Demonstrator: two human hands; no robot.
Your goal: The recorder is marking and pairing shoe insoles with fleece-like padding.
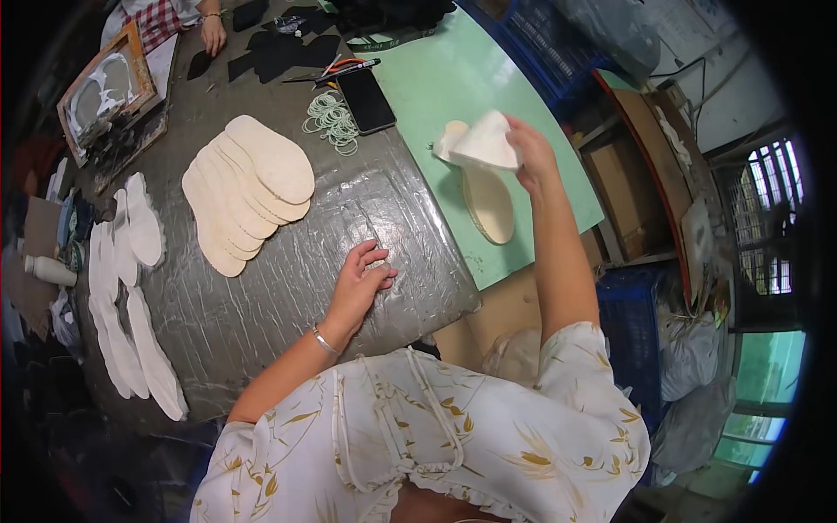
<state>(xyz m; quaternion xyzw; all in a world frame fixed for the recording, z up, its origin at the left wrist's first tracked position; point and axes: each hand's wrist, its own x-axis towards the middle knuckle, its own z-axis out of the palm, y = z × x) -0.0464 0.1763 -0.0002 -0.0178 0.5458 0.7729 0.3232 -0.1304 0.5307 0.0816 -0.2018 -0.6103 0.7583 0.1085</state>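
In my right hand (534,155) is a white insole (486,143), gripped at one end and lifted bent above the green table top. Beneath it lies a small pile of cream insoles (491,207), partly hidden by the lifted one. My left hand (357,286) rests on the grey covered table (384,200), its fingers loosely bent and apart with nothing in them. Beyond that hand, to the left, several cream insoles (261,179) are spread in an overlapping fan. More white insoles (144,231) lie in overlapping rows along the table's left side.
A black phone (365,100) and a heap of pale green rubber bands (331,122) lie near the seam with the green table top (558,209). A wooden frame (109,91) stands far left. Another person's hand (214,37) is near black cut pieces (283,54). Shelving (628,192) stands right.
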